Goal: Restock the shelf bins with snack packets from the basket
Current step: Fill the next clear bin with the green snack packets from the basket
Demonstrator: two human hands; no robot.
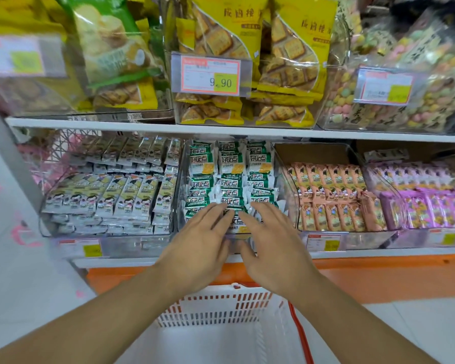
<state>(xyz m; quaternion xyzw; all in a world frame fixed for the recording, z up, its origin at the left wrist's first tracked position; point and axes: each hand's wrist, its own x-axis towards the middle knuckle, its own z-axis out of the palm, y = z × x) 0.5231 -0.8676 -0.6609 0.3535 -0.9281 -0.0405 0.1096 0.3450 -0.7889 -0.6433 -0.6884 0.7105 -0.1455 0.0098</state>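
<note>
Head view: both hands reach into the clear middle bin (pixel 286 179) on the lower shelf (pixel 378 252). The left hand (pixel 195 248) and right hand (pixel 276 248) lie side by side with straight, released fingers (pixel 216 214) resting flat on the green-and-white snack packets (pixel 230 179) at the front of that bin, grasping nothing. This bin looks nearly full, its packets stacked in rows to the back. Left of it a bin of grey packets (pixel 111 198) and right of it a bin of peach packets (pixel 334 195) are also well stocked. Below the bin, the white basket (pixel 221 306) shows no packets in the part visible, so restocking seems close to finished; only tidying appears left.
</note>
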